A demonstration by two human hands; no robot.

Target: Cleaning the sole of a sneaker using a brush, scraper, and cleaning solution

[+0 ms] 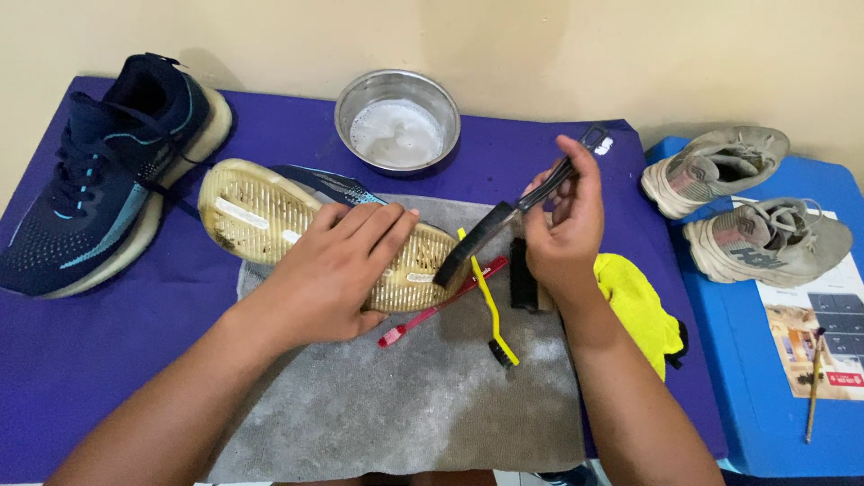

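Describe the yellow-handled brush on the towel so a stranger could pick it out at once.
Start at the grey towel on the purple table cover. Just right of the upturned shoe sole lies the yellow-handled brush, thin and curved, its dark head toward the viewer. It crosses a red toothbrush; the black brush is held up in the right hand.

Hands scrubbing upturned shoe sole on grey towel, purple table.

Left hand (337, 265) lies flat over the upturned shoe (270, 216), fingers spread across its dirty ribbed sole. Right hand (565, 229) grips the handle of a black brush (486, 238), bristle end touching the sole just beyond the left fingertips. Red toothbrush (441, 306) and yellow brush (490, 310) lie on the grey towel (423, 405) between both hands. Steel bowl (397, 121) sits above the fingers; navy shoe (99, 180) far left, yellow cloth (639, 306) right of the wrist, two grey shoes (738, 202) beyond.
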